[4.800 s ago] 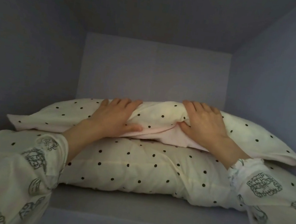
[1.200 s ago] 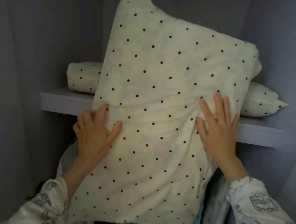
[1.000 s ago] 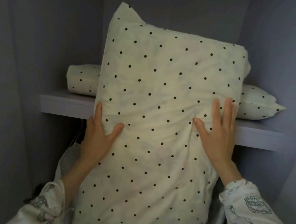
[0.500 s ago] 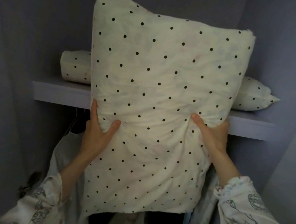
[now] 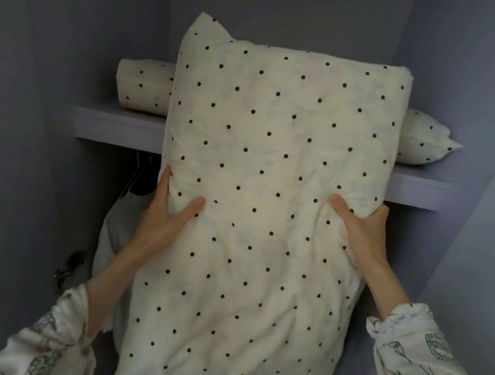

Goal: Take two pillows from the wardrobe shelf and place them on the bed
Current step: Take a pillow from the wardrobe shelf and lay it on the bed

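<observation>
Right now my fingers are clamped on the first pillow: my left hand pinches its left edge, thumb pressed into the front and the other fingers wrapped behind, while my right hand bunches the right edge the same way, thumb on the near face. I grip at the sides, about halfway up, because the pillow is soft and would fold over if held by one corner; a hand on each side holds it upright and flat toward me. It hangs clear of the shelf, in front of it, with its lower end down by the hanging clothes below. Farther back, the second pillow lies flat on that shelf, its ends showing to the left and right of the one I hold, the middle hidden behind it. I judge this first one ready to be carried to the bed, which is out of view; the second waits for another trip or an arm tucked around both.
</observation>
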